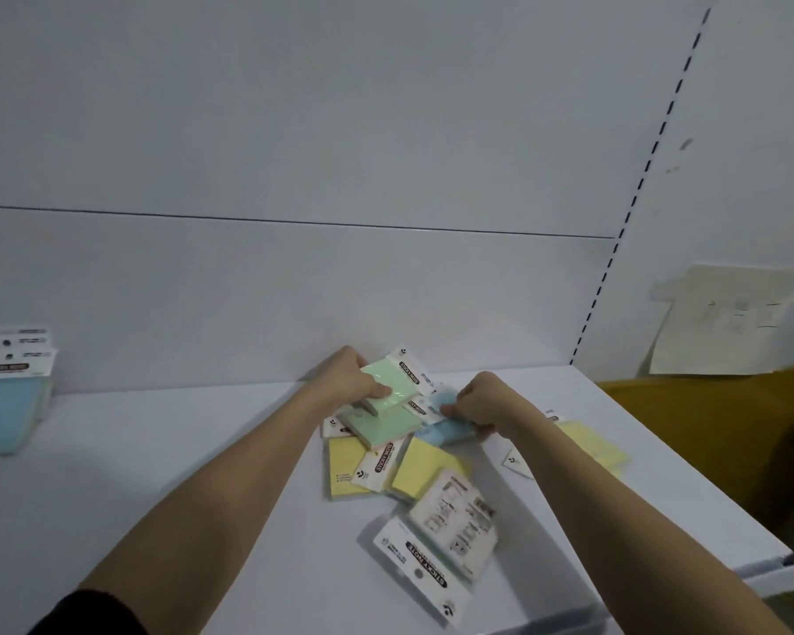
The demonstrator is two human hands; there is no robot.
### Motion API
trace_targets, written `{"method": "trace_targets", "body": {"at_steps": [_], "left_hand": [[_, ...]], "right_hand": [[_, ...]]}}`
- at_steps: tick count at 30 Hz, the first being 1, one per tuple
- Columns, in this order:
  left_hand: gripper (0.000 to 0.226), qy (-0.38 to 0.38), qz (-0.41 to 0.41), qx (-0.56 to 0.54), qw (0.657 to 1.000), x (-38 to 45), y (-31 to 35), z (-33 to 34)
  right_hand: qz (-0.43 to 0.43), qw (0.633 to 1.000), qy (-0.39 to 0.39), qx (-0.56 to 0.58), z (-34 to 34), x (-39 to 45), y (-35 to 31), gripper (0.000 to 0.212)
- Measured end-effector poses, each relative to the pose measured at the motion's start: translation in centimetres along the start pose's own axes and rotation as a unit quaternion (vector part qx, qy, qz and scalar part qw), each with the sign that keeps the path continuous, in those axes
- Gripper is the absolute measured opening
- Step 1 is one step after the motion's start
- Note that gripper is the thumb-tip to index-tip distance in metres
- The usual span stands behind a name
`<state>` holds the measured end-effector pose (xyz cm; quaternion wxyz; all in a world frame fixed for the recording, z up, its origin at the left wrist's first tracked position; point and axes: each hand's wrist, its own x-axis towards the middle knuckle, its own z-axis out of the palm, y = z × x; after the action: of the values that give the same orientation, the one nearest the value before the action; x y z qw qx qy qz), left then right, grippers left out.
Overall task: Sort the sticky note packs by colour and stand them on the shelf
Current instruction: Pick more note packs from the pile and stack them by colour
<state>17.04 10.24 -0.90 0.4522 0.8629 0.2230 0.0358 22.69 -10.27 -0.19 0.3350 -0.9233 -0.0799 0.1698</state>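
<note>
1. Green pack (383, 384) is up off the heap, tilted, sitting at the pile's twelve o'clock close to the back wall (294, 130), its white header card pointing toward two o'clock.
2. Left hand (350, 374) is clamped on it, thumb on top, fingers curled under its left edge.
3. Right hand (476, 401) is at three o'clock of that pack, fingers closed in a pinch on the blue pack (441, 426), which lies low in the heap.
4. Under the lifted one, a second green pack (379, 426) lies flat, touching the blue one.
5. At six o'clock, two yellow packs (425, 469) overlap, one with its "STICKY NOTE" card across it; another yellow pack (594, 444) shows beyond the right forearm at four o'clock.
6. Nearest the camera, two packs (454, 520) lie printed side up, colour hard to tell.
7. Far off at nine o'clock, blue packs (8, 405) stand upright on the white shelf (157, 451) against the wall.
8. At three o'clock, a paper sheet (725, 323) hangs above a brown box (707, 428).
</note>
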Motion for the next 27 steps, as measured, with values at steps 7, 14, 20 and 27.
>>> {"method": "trace_targets", "body": {"at_steps": [7, 14, 20, 27], "left_hand": [[0.037, 0.170, 0.026, -0.175, 0.969, -5.0, 2.1, -0.8], [0.029, 0.217, -0.018, -0.371, 0.903, -14.9, 1.6, -1.1], [0.029, 0.296, -0.057, -0.403, 0.864, -23.9, -1.0, -2.8], [0.033, 0.382, -0.062, -0.412, 0.825, -33.9, -6.4, -7.2]], "right_hand": [[-0.096, 0.979, 0.061, 0.166, -3.9, -0.2, 1.4, 0.012], [-0.224, 0.907, -0.059, 0.351, -5.8, -5.1, 2.3, 0.009], [-0.245, 0.873, -0.171, 0.386, -0.4, -9.9, -0.1, 0.015], [-0.283, 0.858, -0.247, 0.350, 6.5, -16.6, -4.7, 0.014]]}}
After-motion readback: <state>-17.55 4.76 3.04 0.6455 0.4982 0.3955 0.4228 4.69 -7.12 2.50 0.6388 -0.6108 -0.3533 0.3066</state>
